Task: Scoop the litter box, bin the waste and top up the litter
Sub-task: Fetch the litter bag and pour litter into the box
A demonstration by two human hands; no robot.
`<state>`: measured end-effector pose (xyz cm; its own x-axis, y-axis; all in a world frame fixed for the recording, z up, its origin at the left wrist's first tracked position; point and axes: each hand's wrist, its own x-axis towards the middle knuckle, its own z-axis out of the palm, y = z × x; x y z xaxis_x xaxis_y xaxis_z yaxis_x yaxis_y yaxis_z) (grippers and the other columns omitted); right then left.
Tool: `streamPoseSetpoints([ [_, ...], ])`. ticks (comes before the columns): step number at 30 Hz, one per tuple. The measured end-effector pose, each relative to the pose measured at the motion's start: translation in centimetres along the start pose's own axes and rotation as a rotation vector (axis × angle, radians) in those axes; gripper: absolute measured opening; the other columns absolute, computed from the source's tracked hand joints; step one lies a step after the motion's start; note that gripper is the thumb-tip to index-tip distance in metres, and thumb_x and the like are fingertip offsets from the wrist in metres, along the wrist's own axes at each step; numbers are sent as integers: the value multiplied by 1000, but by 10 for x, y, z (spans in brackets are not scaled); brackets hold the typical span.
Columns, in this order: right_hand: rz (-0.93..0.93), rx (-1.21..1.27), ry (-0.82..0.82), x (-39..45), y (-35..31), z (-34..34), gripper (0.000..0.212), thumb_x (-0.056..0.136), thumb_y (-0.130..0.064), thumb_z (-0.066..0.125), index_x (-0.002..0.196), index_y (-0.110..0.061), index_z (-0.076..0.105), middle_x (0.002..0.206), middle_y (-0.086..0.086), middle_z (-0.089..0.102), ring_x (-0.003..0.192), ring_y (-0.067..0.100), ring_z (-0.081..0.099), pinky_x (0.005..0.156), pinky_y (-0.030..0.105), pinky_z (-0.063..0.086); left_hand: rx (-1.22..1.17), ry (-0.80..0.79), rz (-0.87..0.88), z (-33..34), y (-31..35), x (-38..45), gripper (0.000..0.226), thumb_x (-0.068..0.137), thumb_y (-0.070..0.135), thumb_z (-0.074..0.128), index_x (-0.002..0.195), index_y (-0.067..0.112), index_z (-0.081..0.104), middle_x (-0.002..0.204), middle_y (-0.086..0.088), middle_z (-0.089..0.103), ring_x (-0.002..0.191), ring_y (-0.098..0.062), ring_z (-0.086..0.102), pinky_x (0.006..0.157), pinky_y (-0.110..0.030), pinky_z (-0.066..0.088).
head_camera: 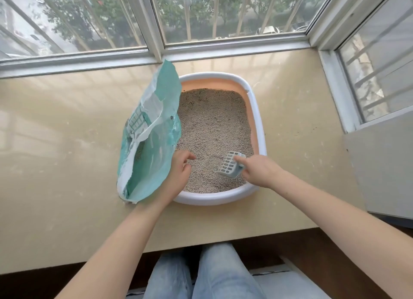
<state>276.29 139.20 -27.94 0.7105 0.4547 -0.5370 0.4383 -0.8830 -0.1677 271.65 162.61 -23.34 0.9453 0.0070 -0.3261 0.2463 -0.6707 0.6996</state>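
Litter box on the counter, with a bag and a scoop

The beige counter (67, 142) holds the litter box (257, 120). The green litter bag (149, 137) stands touching its left side. The right hand (260, 172) grips the grey scoop (230, 168) in the litter. The left hand (178, 171), fingers loose, holds nothing.

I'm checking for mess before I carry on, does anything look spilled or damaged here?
The green litter bag has a ragged, torn top. Dark specks lie scattered on the sill right of the litter box. Otherwise nothing stands out.
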Motion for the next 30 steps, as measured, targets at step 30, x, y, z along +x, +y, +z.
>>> streamPoseSetpoints([
  [30,512,1203,311,-35,-28,-59,25,90,-21,51,114,-14,53,86,6,57,60,20,52,52,26,41,202,-28,291,13,101,-51,32,90,5,42,118,13,56,117,-4,54,110,-20,49,89,-30,38],
])
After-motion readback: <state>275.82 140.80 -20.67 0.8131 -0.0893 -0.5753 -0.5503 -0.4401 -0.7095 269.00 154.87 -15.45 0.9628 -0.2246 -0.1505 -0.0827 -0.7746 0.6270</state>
